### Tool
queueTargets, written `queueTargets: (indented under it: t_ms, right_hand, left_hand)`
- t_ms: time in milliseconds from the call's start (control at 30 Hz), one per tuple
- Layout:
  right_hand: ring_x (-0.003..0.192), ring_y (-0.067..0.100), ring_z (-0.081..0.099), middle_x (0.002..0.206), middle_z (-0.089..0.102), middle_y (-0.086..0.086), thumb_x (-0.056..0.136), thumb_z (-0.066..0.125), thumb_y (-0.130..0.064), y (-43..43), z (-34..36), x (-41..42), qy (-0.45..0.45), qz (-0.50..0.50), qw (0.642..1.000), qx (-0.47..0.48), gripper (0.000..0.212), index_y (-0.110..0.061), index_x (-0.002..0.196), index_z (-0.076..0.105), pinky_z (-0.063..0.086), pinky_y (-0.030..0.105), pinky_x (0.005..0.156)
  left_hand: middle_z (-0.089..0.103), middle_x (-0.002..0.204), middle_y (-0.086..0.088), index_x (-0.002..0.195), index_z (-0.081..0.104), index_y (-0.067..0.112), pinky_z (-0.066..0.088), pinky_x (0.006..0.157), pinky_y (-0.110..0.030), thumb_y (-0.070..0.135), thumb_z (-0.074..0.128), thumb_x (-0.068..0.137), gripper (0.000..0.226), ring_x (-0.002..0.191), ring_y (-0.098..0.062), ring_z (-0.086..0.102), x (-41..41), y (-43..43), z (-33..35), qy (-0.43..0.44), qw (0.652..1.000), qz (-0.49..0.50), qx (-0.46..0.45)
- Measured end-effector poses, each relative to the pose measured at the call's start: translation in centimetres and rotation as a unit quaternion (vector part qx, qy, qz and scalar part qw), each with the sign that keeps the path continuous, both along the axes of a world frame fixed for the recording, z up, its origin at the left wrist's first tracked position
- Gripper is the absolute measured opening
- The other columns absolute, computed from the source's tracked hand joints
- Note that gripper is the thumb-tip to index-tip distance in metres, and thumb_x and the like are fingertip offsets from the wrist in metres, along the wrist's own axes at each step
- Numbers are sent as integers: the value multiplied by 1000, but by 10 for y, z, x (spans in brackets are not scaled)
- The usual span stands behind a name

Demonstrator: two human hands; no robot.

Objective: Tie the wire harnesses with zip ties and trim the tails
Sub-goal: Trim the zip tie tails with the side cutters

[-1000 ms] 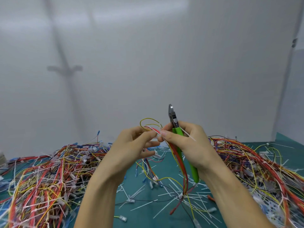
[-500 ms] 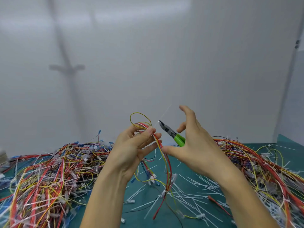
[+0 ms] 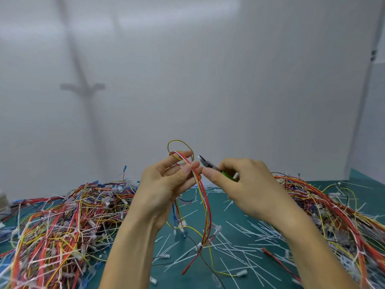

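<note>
My left hand (image 3: 166, 184) pinches a thin wire harness (image 3: 205, 205) of red, yellow and white strands near its looped top, held up above the table. The strands hang down to the green mat (image 3: 239, 211). My right hand (image 3: 245, 184) grips green-handled cutters (image 3: 210, 166), jaws pointing left at the pinched spot, close to my left fingertips. A small white zip tie (image 3: 199, 245) binds the harness lower down. Whether a tie sits at the pinched spot is hidden by my fingers.
A big tangle of tied harnesses (image 3: 58, 226) covers the left of the mat, another pile (image 3: 333, 215) lies on the right. Cut white tie tails (image 3: 250, 243) litter the middle. A white wall stands close behind.
My right hand closed its fingers round the cutters and brought the jaws leftward up to the harness. My left hand kept its pinch; the harness stayed raised.
</note>
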State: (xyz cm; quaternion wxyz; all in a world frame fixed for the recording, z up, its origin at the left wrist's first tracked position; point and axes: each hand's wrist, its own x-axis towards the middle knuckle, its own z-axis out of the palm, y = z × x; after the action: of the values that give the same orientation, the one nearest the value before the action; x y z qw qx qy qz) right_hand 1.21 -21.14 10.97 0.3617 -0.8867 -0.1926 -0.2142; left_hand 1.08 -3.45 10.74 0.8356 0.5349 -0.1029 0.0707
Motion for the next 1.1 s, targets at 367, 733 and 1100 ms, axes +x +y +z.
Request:
queueTargets:
  t_ms: [367, 733, 1100]
  right_hand:
    - [73, 22, 54, 69, 62, 2, 80, 39, -76, 2, 2, -4, -9, 5, 998, -68, 59, -23, 80, 64, 43, 36, 64]
    - [68, 24, 48, 63, 53, 3, 81, 39, -74, 5, 2, -6, -23, -5, 997, -70, 57, -20, 74, 58, 34, 33, 56]
    - [69, 23, 56, 66, 60, 5, 86, 44, -70, 6, 2, -7, -2, 14, 998, -58, 53, -20, 74, 60, 45, 37, 66]
  left_hand:
    - [75, 80, -10, 103, 69, 4, 57, 62, -18, 8, 68, 68, 36, 73, -17, 74, 0, 1, 1, -14, 999, 27, 21]
    - [75, 78, -12, 99, 71, 4, 57, 62, -18, 11, 72, 68, 32, 70, -17, 73, -2, 2, 2, -38, 995, 54, 69]
    - [75, 79, -14, 96, 72, 6, 58, 65, -21, 13, 73, 65, 32, 73, -19, 74, -2, 3, 3, -44, 995, 72, 62]
